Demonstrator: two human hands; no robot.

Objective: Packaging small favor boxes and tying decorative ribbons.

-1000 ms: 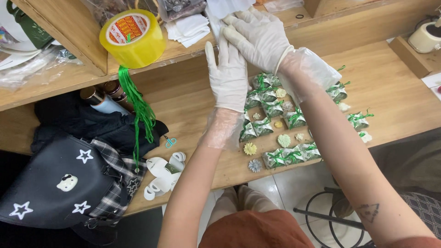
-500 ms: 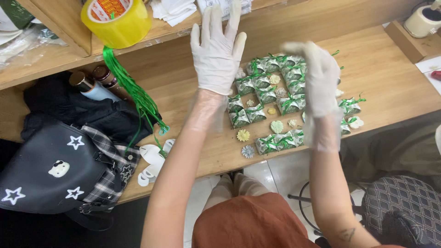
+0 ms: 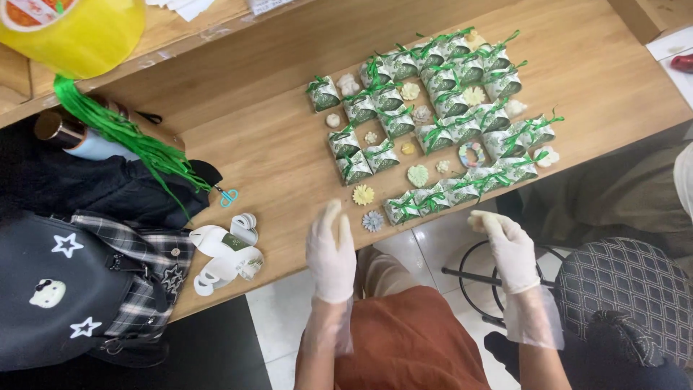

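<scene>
Gloved hands held at the desk edge below rows of small wrapped favours

The green-and-white favour packets (image 3: 433, 101) tied with green ribbon were laid in rows on the wooden desk (image 3: 274, 144), with small flower-shaped pieces (image 3: 363, 194) set between them. They were judged light, soft-sided and easily crushed, best taken by the sides below the ribbon bow. The left hand (image 3: 330, 253) was seen flat and open at the near edge, fingers together, nothing held, a blue-grey flower (image 3: 373, 220) just beside it. The right hand (image 3: 505, 249) was loosely curled off the edge, apparently empty, near the front row
</scene>
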